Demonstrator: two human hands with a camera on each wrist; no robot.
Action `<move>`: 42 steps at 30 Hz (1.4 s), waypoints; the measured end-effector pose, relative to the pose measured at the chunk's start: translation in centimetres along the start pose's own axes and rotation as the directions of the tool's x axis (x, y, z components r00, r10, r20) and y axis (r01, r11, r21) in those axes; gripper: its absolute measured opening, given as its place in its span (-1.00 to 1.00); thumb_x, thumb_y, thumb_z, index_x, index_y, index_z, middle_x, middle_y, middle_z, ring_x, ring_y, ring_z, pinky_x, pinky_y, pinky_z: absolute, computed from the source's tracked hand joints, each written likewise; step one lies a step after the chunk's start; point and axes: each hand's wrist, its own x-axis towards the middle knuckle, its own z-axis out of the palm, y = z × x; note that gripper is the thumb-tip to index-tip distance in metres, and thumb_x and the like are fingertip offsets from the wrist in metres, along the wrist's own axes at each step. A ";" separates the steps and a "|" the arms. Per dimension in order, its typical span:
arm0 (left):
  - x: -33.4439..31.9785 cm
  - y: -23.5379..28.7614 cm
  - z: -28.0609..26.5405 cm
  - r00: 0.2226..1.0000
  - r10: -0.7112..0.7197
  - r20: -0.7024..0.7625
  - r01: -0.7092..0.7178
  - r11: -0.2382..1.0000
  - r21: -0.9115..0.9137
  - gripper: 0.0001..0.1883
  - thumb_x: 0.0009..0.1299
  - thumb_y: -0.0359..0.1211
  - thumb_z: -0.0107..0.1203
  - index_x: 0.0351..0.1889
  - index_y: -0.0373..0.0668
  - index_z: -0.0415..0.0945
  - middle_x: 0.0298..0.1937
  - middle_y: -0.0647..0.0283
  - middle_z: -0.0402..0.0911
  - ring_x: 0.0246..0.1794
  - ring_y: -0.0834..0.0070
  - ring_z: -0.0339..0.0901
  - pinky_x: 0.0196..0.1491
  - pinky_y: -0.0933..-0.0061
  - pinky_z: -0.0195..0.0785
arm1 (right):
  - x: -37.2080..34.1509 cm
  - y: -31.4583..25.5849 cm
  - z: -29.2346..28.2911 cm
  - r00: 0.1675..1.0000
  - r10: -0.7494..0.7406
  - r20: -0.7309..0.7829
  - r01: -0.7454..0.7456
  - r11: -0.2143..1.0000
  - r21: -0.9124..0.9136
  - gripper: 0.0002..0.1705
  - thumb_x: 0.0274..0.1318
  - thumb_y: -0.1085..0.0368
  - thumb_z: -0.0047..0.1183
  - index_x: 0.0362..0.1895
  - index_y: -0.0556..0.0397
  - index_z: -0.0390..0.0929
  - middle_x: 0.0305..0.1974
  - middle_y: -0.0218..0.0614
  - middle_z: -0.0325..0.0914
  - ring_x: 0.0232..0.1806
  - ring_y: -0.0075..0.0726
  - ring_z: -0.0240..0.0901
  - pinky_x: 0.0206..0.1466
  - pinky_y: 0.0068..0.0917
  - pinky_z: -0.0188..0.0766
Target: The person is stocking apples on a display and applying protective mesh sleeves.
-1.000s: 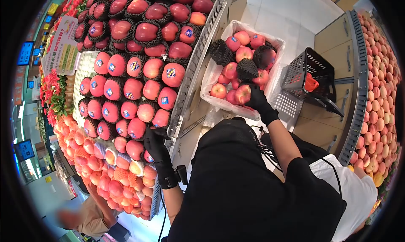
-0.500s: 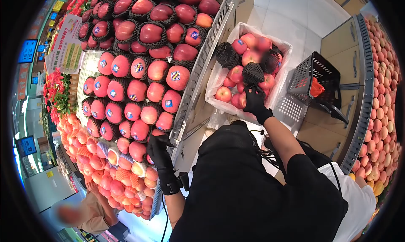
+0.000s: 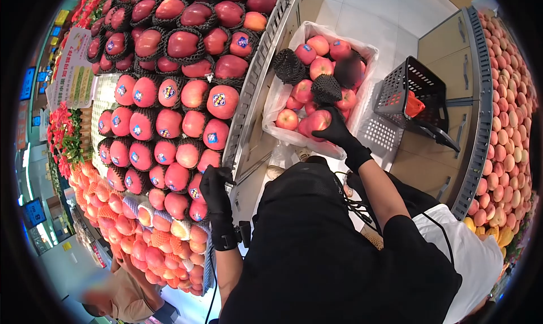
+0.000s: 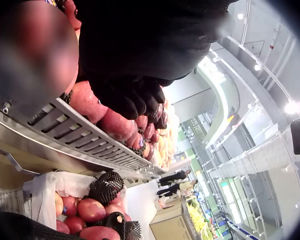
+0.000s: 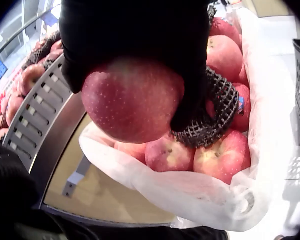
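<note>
In my gloved right hand [image 3: 342, 134] I grip a red apple [image 5: 132, 102], held above the near end of a box [image 3: 271, 115] lined with white plastic. Thumb and fingers wrap its sides in the right wrist view. More red apples [image 5: 221, 156] fill the box, some in black foam nets [image 3: 324, 89]. My gloved left hand [image 3: 216, 191] is at the display's metal edge, beside the stickered apples [image 3: 198, 187], its fingers loosely bent and holding nothing. In the left wrist view those fingers [image 4: 132, 102] hang over the apples near the slotted rail [image 4: 85, 130].
A dark shopping basket [image 3: 396, 98] with something orange-red inside stands right of the box. Beyond it is a peach display [image 3: 503, 126] with a slotted metal edge [image 3: 472, 154]. At the lower left, a person [image 3: 127, 296] is by the display; someone in white [image 3: 461, 256] is at my right.
My right hand has taken hold of an apple at the box's near end and raised it a little. My left hand stays by the display edge. The head view has shifted slightly.
</note>
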 end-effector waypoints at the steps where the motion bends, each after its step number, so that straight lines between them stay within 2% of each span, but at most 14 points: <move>1: 0.4 -0.2 0.6 0.999 -0.003 0.040 0.002 1.000 0.030 -0.58 0.58 -0.15 -0.15 -0.36 -0.27 0.51 -0.48 0.26 0.56 -0.50 0.55 0.50 -0.39 0.50 0.38 | -0.1 -0.8 -0.7 0.999 0.042 0.019 -0.043 0.997 0.068 0.15 -0.51 0.11 0.56 0.27 0.08 0.20 0.19 -0.07 0.32 0.25 -0.08 0.28 0.33 -0.20 0.23; 6: 2.3 -1.4 4.3 0.968 -0.108 0.227 0.092 0.992 0.083 -0.70 0.54 -0.24 -0.06 -0.13 -0.31 0.54 -0.29 0.23 0.62 -0.37 0.53 0.55 -0.26 0.46 0.50 | -1.1 -3.5 -5.0 0.986 0.165 -0.012 -0.154 0.942 0.298 0.12 -0.35 0.22 0.54 0.34 0.10 0.13 0.21 -0.13 0.32 0.26 -0.19 0.28 0.32 -0.24 0.30; 11: 5.2 -5.1 7.6 0.867 -0.194 0.459 0.161 0.981 0.110 -0.71 0.47 -0.31 0.07 0.05 -0.29 0.50 -0.06 0.21 0.58 -0.13 0.50 0.54 -0.14 0.45 0.51 | -2.1 -2.8 -8.4 0.959 0.130 -0.250 -0.082 0.978 0.193 0.03 -0.21 0.19 0.48 0.34 0.11 0.14 0.20 -0.14 0.33 0.24 -0.20 0.31 0.28 -0.26 0.35; 15: 7.0 -9.3 11.1 0.804 -0.191 0.563 0.112 0.979 0.172 -0.69 0.44 -0.32 0.11 0.11 -0.16 0.50 0.02 0.25 0.55 0.00 0.44 0.50 -0.01 0.39 0.45 | -2.8 -4.7 -9.8 0.952 0.195 -0.237 -0.080 0.903 0.423 0.01 -0.15 0.19 0.45 0.34 0.12 0.11 0.20 -0.12 0.33 0.20 -0.19 0.36 0.22 -0.24 0.42; 19: 8.7 -15.0 14.6 0.722 -0.047 0.690 -0.224 0.928 0.297 -0.64 0.31 -0.39 0.17 0.10 -0.09 0.54 0.11 0.03 0.50 0.14 0.18 0.43 0.23 0.30 0.29 | -3.8 -7.8 -9.7 0.929 0.307 -0.206 -0.106 0.754 0.648 -0.09 -0.04 0.21 0.35 0.35 0.07 0.12 0.19 -0.15 0.34 0.17 -0.20 0.39 0.16 -0.23 0.48; 22: 9.5 -19.6 17.0 0.677 0.135 0.724 -0.572 0.715 0.402 -0.62 0.26 -0.39 0.19 0.08 -0.07 0.57 0.21 -0.13 0.42 0.17 0.03 0.41 0.27 0.19 0.24 | -4.7 -7.6 -9.5 0.925 0.295 -0.241 -0.053 0.726 0.685 -0.17 0.02 0.20 0.28 0.34 0.05 0.15 0.17 -0.17 0.36 0.14 -0.20 0.41 0.12 -0.24 0.50; 26: 10.1 -22.0 20.3 0.588 0.006 0.809 -0.690 0.525 0.498 -0.53 0.11 -0.42 0.18 0.06 -0.05 0.60 0.35 -0.29 0.20 0.24 -0.19 0.30 0.25 0.14 0.25 | -6.3 -7.8 -9.7 0.910 0.304 -0.282 -0.003 0.686 0.728 -0.25 0.05 0.20 0.21 0.32 0.02 0.20 0.13 -0.19 0.39 0.13 -0.20 0.41 0.12 -0.26 0.47; 27: 10.1 -22.3 21.4 0.613 -0.056 0.788 -0.624 0.576 0.527 -0.44 0.08 -0.45 0.13 0.14 0.01 0.55 0.42 -0.24 0.11 0.30 -0.21 0.21 0.29 0.04 0.18 | -6.8 -7.8 -9.8 0.909 0.313 -0.277 0.000 0.663 0.748 -0.26 0.05 0.21 0.21 0.31 0.02 0.20 0.13 -0.19 0.39 0.13 -0.20 0.41 0.12 -0.26 0.47; 30: 10.0 -22.9 23.4 0.588 -0.078 0.805 -0.697 0.456 0.553 -0.33 0.09 -0.48 0.08 0.26 0.06 0.44 0.42 -0.24 0.10 0.35 -0.17 0.15 0.32 -0.08 0.08 | -7.9 -8.4 -10.3 0.898 0.352 -0.263 -0.012 0.619 0.785 -0.28 0.06 0.20 0.19 0.30 0.02 0.21 0.13 -0.20 0.39 0.14 -0.20 0.40 0.11 -0.26 0.45; 31: 10.0 -23.0 23.9 0.537 -0.078 0.840 -0.720 0.476 0.505 -0.26 0.08 -0.50 0.04 0.34 0.03 0.32 0.44 -0.17 0.10 0.38 -0.17 0.11 0.35 -0.18 -0.03 | -8.1 -8.8 -10.5 0.895 0.360 -0.263 -0.014 0.613 0.790 -0.28 0.06 0.20 0.19 0.31 0.02 0.21 0.13 -0.20 0.39 0.14 -0.20 0.39 0.11 -0.26 0.45; 34: 10.2 -24.8 24.6 0.522 0.062 0.851 -0.746 0.516 0.421 -0.26 0.09 -0.52 0.03 0.35 -0.03 0.30 0.32 -0.10 0.31 0.29 -0.12 0.23 0.29 -0.08 0.13 | -8.3 -8.9 -10.9 0.900 0.344 -0.269 -0.001 0.618 0.786 -0.27 0.06 0.20 0.19 0.31 0.01 0.21 0.14 -0.20 0.38 0.15 -0.19 0.38 0.13 -0.25 0.44; 37: 10.5 -24.0 24.6 0.607 -0.078 0.791 -0.628 0.564 0.537 -0.46 0.16 -0.50 0.04 0.19 -0.12 0.42 0.12 -0.02 0.48 0.11 0.00 0.39 0.12 0.05 0.31 | -7.9 -9.2 -11.1 0.917 0.319 -0.242 0.007 0.592 0.806 -0.24 0.07 0.17 0.19 0.33 0.02 0.18 0.17 -0.20 0.36 0.18 -0.17 0.37 0.18 -0.22 0.42; 40: 10.2 -20.7 23.0 0.630 0.242 0.738 -0.603 0.751 0.268 -0.73 0.25 -0.44 0.16 -0.08 -0.21 0.55 -0.14 0.03 0.60 -0.11 0.13 0.55 -0.10 0.22 0.42 | -7.0 -8.3 -11.1 0.934 0.305 -0.185 0.021 0.472 0.881 -0.23 0.07 0.15 0.20 0.34 0.02 0.17 0.18 -0.18 0.35 0.21 -0.15 0.36 0.21 -0.20 0.41; 42: 10.0 -18.5 21.8 0.754 0.183 0.630 -0.463 0.829 0.313 -0.83 0.26 -0.38 0.25 -0.23 -0.22 0.59 -0.28 0.12 0.63 -0.27 0.28 0.60 -0.16 0.33 0.47 | -6.2 -8.5 -11.1 0.953 0.263 -0.147 0.015 0.443 0.896 -0.22 0.08 0.13 0.19 0.34 0.02 0.16 0.20 -0.16 0.34 0.24 -0.11 0.34 0.25 -0.16 0.39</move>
